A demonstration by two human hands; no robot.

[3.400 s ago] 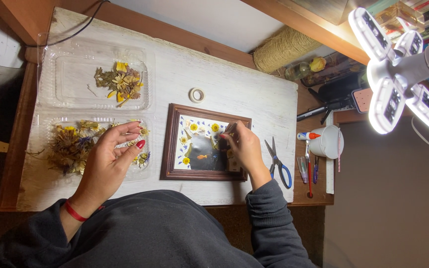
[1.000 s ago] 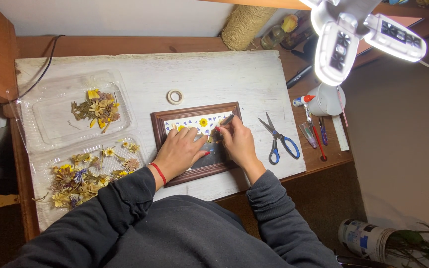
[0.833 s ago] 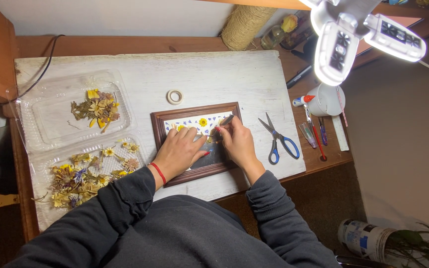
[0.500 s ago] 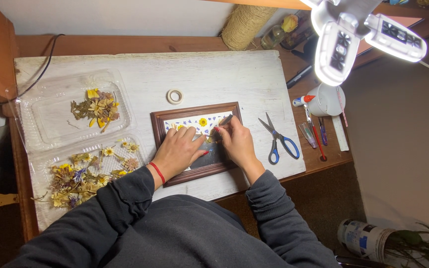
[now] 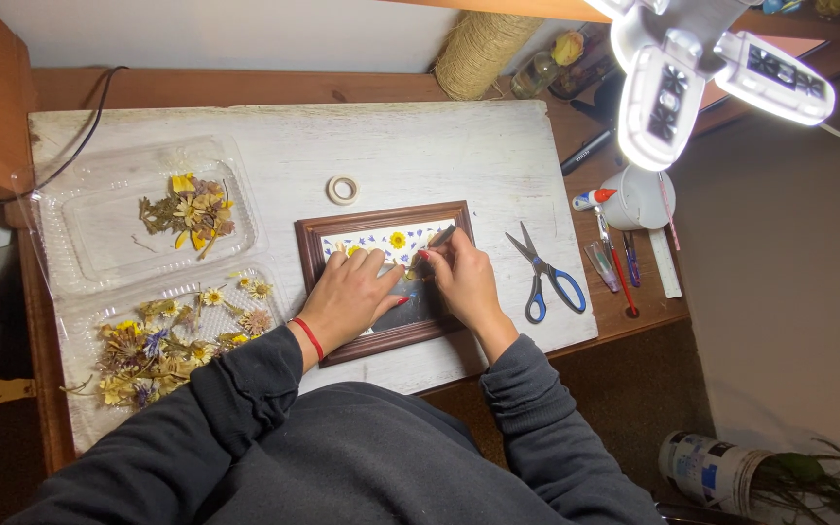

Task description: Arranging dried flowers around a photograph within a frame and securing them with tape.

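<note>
A brown wooden picture frame [image 5: 319,233] lies on the white board [image 5: 439,146], with small yellow and blue pressed flowers set inside it. My left hand [image 5: 350,297] rests flat on the frame's lower left part, fingers spread, a red band at its wrist. My right hand [image 5: 461,282] is over the frame's right half and grips thin tweezers [image 5: 439,237], whose tips point down at a small flower near the fingertips of my left hand.
Two clear plastic trays of dried flowers, one at the back [image 5: 148,214] and one nearer [image 5: 162,335], sit at the left. A tape roll [image 5: 343,190] lies behind the frame, blue-handled scissors [image 5: 544,277] to its right. A white cup [image 5: 639,199], pens and a bright lamp [image 5: 673,73] stand at the right.
Earlier my left hand was at the nearer flower tray; it now lies on the frame. Over the last second both hands have barely shifted.
</note>
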